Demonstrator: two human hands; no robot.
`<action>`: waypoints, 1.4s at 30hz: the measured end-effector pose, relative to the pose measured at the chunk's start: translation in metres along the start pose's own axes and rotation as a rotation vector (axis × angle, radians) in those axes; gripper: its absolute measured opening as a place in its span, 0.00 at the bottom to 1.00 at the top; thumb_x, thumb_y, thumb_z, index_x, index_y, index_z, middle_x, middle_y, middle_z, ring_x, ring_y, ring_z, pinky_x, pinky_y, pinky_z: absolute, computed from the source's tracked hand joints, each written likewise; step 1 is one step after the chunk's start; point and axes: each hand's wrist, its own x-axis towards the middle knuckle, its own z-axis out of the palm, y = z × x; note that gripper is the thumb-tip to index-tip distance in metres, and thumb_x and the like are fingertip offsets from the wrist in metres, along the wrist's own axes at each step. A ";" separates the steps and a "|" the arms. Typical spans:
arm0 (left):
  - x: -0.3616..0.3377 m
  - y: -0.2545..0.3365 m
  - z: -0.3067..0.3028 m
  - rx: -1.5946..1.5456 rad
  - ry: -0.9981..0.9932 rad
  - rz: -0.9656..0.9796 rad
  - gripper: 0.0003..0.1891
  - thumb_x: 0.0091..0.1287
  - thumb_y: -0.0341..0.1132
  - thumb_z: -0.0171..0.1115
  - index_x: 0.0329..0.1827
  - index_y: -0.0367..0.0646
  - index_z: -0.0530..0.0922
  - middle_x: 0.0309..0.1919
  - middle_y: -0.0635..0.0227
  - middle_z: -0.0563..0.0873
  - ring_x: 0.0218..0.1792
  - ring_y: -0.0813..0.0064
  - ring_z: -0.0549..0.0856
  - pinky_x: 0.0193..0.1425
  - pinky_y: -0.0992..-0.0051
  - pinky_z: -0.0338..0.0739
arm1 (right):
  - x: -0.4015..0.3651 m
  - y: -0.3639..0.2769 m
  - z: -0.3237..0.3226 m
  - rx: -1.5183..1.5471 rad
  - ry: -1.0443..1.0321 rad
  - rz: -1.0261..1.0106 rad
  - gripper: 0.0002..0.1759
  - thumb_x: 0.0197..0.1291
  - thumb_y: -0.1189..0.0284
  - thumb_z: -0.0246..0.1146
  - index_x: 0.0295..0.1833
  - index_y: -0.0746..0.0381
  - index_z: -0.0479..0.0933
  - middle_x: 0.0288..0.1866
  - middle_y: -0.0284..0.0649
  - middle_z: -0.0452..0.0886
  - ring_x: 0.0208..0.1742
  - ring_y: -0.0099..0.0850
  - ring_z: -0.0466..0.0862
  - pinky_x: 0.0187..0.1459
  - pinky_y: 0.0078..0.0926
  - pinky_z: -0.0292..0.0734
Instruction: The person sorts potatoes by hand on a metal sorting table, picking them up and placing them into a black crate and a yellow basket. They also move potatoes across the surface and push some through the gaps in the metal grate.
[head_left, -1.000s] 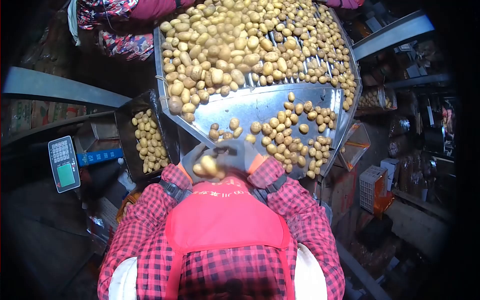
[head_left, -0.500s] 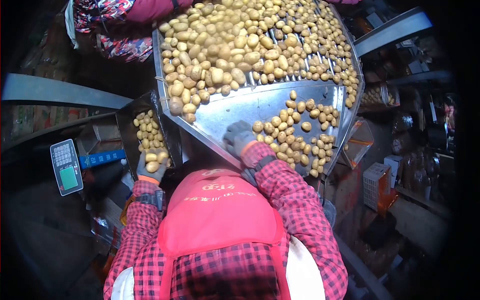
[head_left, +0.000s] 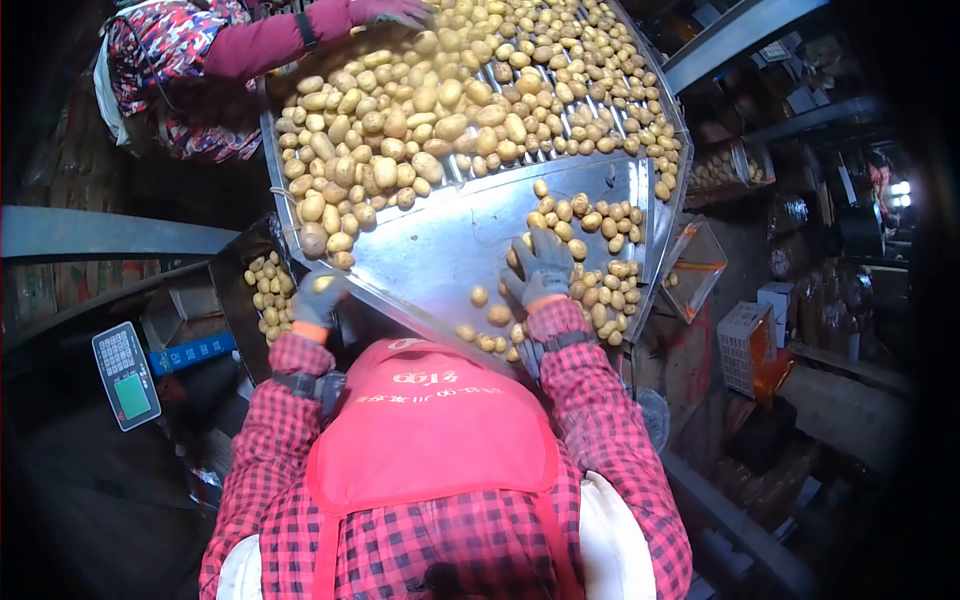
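My left hand (head_left: 318, 304), in a grey glove with an orange cuff, is by the metal tray's left edge. Its fingers are curled round a potato (head_left: 322, 284), of which only a small yellow part shows. On the sloping metal tray (head_left: 440, 235), my gloved right hand (head_left: 543, 264) lies with fingers spread over the small potatoes (head_left: 605, 290), touching some of them. A few loose potatoes (head_left: 498, 315) sit at the tray's near edge, left of that hand. Beside my left hand, a dark box (head_left: 228, 270) holds more potatoes (head_left: 268, 290).
Beyond the tray, a roller table carries a heap of potatoes (head_left: 400, 125). Another person's gloved hand (head_left: 398, 12) reaches over it at the far left. A scale display (head_left: 127, 375) stands at left. Metal beams (head_left: 120, 233) flank the workplace; a white crate (head_left: 747, 348) is at right.
My left hand has risen from the box towards the tray's edge. My right hand has moved right into the potatoes, and some now lie nearer me. The other person's hand has come into view.
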 end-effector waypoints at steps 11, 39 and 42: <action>0.021 0.112 0.093 1.168 -0.380 -0.041 0.30 0.68 0.64 0.58 0.53 0.45 0.85 0.49 0.53 0.90 0.53 0.51 0.89 0.59 0.57 0.80 | -0.055 0.066 -0.009 -0.150 -0.512 0.153 0.16 0.59 0.64 0.66 0.50 0.59 0.82 0.51 0.49 0.83 0.54 0.48 0.83 0.54 0.46 0.79; 0.042 0.134 0.111 1.076 -0.445 -0.131 0.32 0.66 0.67 0.61 0.46 0.42 0.87 0.45 0.49 0.90 0.48 0.48 0.88 0.57 0.55 0.79 | 0.115 0.071 0.025 -0.167 -0.080 0.101 0.32 0.59 0.47 0.70 0.63 0.56 0.83 0.72 0.52 0.76 0.70 0.51 0.76 0.67 0.39 0.75; 0.041 0.123 0.110 1.064 -0.424 -0.091 0.33 0.66 0.67 0.61 0.47 0.42 0.88 0.45 0.48 0.90 0.48 0.49 0.88 0.57 0.56 0.79 | 0.133 0.094 0.032 -0.140 -0.505 0.318 0.30 0.67 0.45 0.62 0.66 0.50 0.80 0.75 0.45 0.75 0.71 0.44 0.76 0.68 0.41 0.74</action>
